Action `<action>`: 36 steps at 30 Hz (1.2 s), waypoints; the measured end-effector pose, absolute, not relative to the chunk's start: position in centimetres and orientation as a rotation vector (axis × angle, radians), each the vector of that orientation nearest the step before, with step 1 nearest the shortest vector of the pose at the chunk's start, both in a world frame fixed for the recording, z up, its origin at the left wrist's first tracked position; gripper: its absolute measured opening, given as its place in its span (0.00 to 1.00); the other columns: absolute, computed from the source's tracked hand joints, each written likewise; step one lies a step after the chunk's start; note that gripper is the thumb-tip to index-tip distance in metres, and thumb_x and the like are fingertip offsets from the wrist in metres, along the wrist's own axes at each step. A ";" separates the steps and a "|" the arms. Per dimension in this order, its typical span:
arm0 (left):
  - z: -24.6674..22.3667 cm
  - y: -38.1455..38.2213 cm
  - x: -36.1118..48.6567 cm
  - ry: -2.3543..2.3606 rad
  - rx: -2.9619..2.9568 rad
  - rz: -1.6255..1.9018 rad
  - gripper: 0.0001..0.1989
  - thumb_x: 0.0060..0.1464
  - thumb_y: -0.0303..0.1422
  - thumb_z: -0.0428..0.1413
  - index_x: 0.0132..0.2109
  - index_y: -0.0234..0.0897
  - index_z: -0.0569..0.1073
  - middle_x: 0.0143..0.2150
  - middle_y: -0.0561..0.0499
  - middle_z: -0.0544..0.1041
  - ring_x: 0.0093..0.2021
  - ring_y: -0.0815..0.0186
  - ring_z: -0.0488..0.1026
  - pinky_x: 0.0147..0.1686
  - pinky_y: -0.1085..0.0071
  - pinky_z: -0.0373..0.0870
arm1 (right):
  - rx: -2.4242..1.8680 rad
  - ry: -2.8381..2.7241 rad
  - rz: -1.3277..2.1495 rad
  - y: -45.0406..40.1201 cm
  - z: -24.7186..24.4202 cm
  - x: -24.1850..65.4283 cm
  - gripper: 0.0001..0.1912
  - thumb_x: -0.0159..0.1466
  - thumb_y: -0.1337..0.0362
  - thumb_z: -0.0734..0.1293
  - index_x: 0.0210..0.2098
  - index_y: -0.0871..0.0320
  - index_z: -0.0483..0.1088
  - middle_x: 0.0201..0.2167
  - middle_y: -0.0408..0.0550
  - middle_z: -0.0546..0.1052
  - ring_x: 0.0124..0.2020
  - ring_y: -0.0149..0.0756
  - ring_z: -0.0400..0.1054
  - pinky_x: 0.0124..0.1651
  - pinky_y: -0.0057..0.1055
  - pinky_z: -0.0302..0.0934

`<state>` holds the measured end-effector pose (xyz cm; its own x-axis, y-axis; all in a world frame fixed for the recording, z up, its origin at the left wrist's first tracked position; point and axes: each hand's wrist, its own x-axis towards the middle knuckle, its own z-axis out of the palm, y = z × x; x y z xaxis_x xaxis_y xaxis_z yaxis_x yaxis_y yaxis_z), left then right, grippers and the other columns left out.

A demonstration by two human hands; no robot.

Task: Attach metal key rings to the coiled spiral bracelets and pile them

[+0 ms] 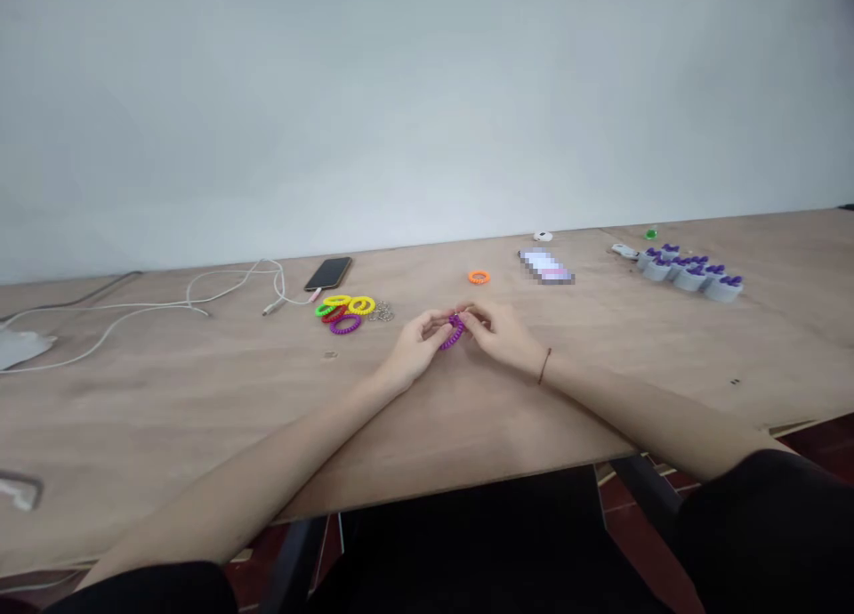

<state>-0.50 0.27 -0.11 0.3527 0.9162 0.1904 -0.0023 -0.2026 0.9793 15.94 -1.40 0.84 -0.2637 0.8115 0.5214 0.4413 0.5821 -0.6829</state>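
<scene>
Between both hands, just above the table, is a purple coil ring (453, 334). My left hand (422, 343) pinches its left side with thumb and fingers. On the opposite side, my right hand (495, 329) has its thumb and fingertips closed at the ring's upper edge. Something small and shiny shows at the right fingertips, too small to make out. To the left lie several more coil rings: yellow (361, 305), green (325, 311), red (334, 315) and purple (345, 325). Small metal rings (382, 311) are heaped beside them. An orange coil ring (479, 278) lies alone behind my hands.
A dark phone (328, 274) with white cables (190, 304) lies at the left. Further right are a phone with a blurred screen (545, 265), a white earbud case (543, 237) and grey cups with purple tops (690, 278). The wooden table's (467, 472) front edge is near my body.
</scene>
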 end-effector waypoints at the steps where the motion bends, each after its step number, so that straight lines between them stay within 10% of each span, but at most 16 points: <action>1: -0.2 0.3 -0.5 0.862 1.552 1.073 0.14 0.48 0.34 0.57 0.43 0.35 0.70 0.46 0.46 0.74 0.46 0.63 0.70 0.48 0.66 0.64 | -1.010 -1.885 0.547 -1.4 0.9 15.9 0.10 0.63 0.62 0.56 0.38 0.58 0.66 0.26 0.43 0.73 0.27 0.30 0.66 0.30 0.27 0.60; 24: 0.1 0.7 -1.4 0.985 1.866 0.832 0.17 0.51 0.41 0.51 0.46 0.37 0.71 0.32 0.51 0.73 0.24 0.71 0.65 0.23 0.75 0.62 | -1.054 -1.511 1.075 0.4 -0.1 15.9 0.08 0.60 0.62 0.59 0.33 0.60 0.66 0.27 0.45 0.71 0.23 0.26 0.65 0.20 0.21 0.62; 36: 3.4 8.1 -11.2 1.525 2.213 1.190 0.19 0.56 0.38 0.45 0.51 0.36 0.66 0.45 0.47 0.73 0.42 0.63 0.69 0.43 0.70 0.64 | -1.129 -1.744 0.844 1.5 -1.3 15.0 0.12 0.59 0.64 0.58 0.38 0.59 0.70 0.23 0.42 0.71 0.20 0.26 0.64 0.26 0.24 0.59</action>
